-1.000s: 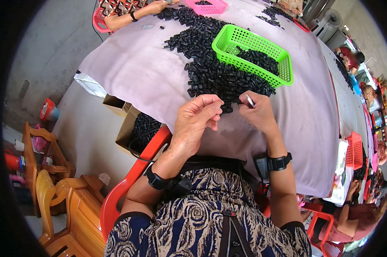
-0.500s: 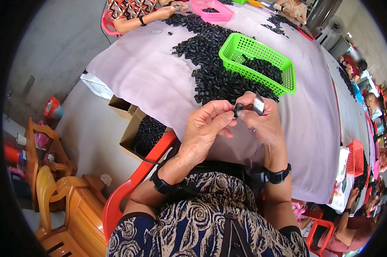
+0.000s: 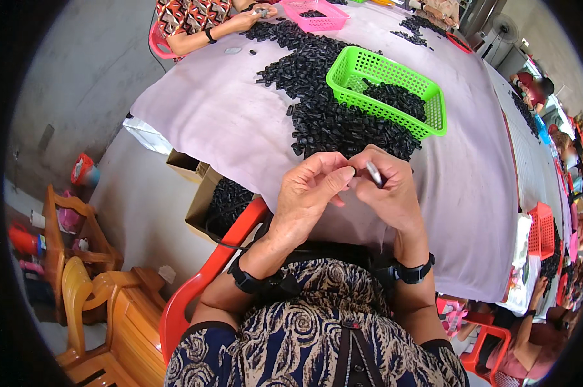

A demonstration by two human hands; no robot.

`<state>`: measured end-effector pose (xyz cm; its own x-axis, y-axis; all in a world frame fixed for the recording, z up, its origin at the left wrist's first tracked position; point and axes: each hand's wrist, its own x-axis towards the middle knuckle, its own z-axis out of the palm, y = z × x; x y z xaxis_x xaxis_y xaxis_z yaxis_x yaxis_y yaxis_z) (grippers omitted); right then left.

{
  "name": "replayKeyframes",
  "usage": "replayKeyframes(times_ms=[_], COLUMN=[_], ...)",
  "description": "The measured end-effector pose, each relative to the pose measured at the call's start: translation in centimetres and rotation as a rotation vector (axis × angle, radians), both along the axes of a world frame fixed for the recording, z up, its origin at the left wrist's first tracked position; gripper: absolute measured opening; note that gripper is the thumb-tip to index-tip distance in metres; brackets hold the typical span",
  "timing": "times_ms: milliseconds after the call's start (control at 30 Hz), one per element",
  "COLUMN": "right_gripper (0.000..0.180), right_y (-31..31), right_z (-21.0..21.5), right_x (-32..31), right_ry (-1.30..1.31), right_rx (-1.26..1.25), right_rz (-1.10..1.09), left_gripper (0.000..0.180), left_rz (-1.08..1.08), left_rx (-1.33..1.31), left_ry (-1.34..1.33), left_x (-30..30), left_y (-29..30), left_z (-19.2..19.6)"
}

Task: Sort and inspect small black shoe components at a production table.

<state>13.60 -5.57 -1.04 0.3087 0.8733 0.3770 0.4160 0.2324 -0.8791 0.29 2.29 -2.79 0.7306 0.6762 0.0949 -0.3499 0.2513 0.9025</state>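
Both of my hands meet over the near edge of the cloth-covered table, just in front of a heap of small black plastic parts [image 3: 343, 132]. My left hand [image 3: 312, 193] is pinched on one small black part, mostly hidden by the fingertips. In my right hand [image 3: 391, 193], closed beside it, is a small tool with a shiny metal blade [image 3: 373, 173]; its lower portion is hidden in the fingers. The right thumb and the left fingertips come together at the part. Beyond them, a bright green basket [image 3: 394, 72] holds more black parts and stands against the heap.
A pink basket [image 3: 317, 23] stands at the far side, near another person's hands [image 3: 256, 16]. Cardboard boxes with black parts [image 3: 230, 200] stand below the table's left edge. A red chair [image 3: 207, 274] is at my left, wooden chairs [image 3: 120, 309] farther left. More people sit at the right.
My right hand has turned, so the blade now shows narrower and lower. The black part, plainly visible between my fingers before, is now mostly covered.
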Motion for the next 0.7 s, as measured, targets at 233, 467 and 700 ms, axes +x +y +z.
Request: replayKeyframes(times_ms=[233, 467, 700], right_gripper=[0.010, 0.011, 0.014], right_y=[-0.4, -0.6, -0.5], right_z=[0.8, 1.0, 1.1], right_x=[-0.7, -0.8, -1.0], right_ry=[-0.213, -0.221, -0.301], right_rx=[-0.065, -0.171, -0.104], right_rz=[-0.087, -0.064, -0.057], left_gripper=[0.014, 0.011, 0.010], left_rz=[0.011, -0.012, -0.042], left_rx=[0.129, 0.183, 0.177], left_ry=[0.128, 0.158, 0.149], left_x=[0.1, -0.1, -0.1], left_y=[0.3, 0.4, 0.8], left_z=[-0.8, -0.8, -1.0])
